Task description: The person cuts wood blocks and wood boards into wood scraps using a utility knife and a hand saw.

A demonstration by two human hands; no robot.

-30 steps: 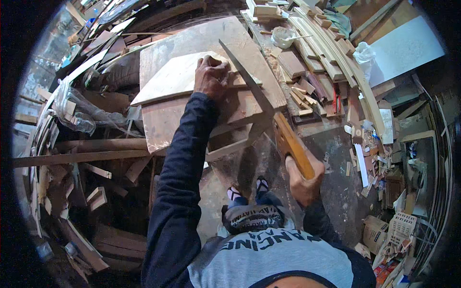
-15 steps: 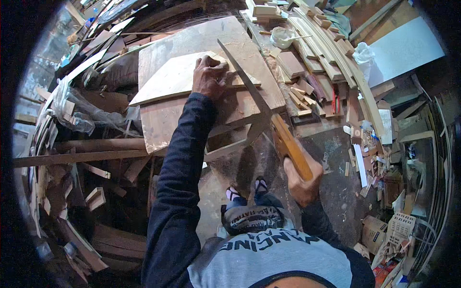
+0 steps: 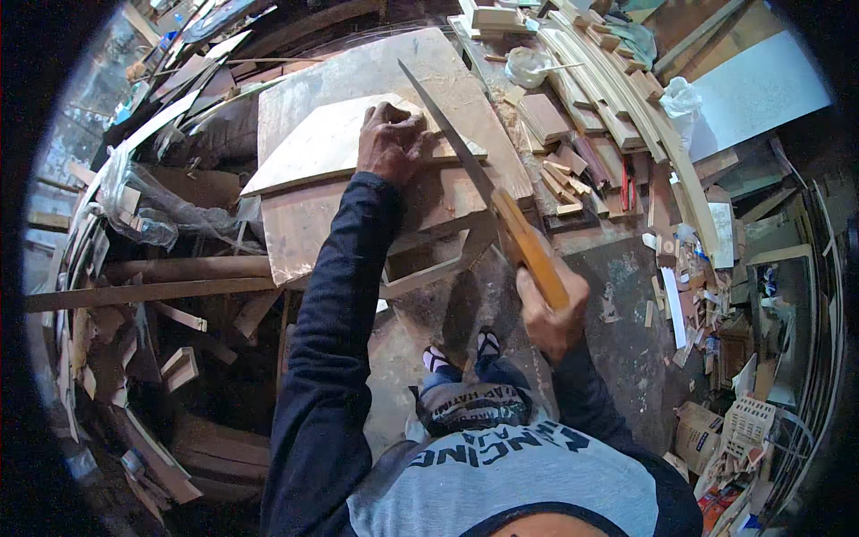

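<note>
My left hand (image 3: 389, 143) presses on a pale, angled wooden board (image 3: 304, 154), its fingers bent and gripping near the board's right end. That board lies on a larger plywood sheet (image 3: 322, 228). My right hand (image 3: 555, 304) is closed on the wooden handle (image 3: 528, 242) of a hand saw, below and right of the plywood. The long saw blade (image 3: 447, 125) slants up leftward across the board's right end, just right of my left hand; whether its teeth sit in a cut is hard to tell.
Stacked long strips (image 3: 591, 80) and small offcuts (image 3: 559, 179) lie to the right, with a white bag (image 3: 680, 107) and white sheet (image 3: 752, 89) beyond. A long bar (image 3: 152, 293) crosses at left over scattered scrap wood. A stained floor (image 3: 608, 286) shows below, with sandalled feet and scrap piles.
The saw and my right hand have moved forward and slightly left, the blade tip reaching farther up the plywood. My left hand and the pale board have barely moved.
</note>
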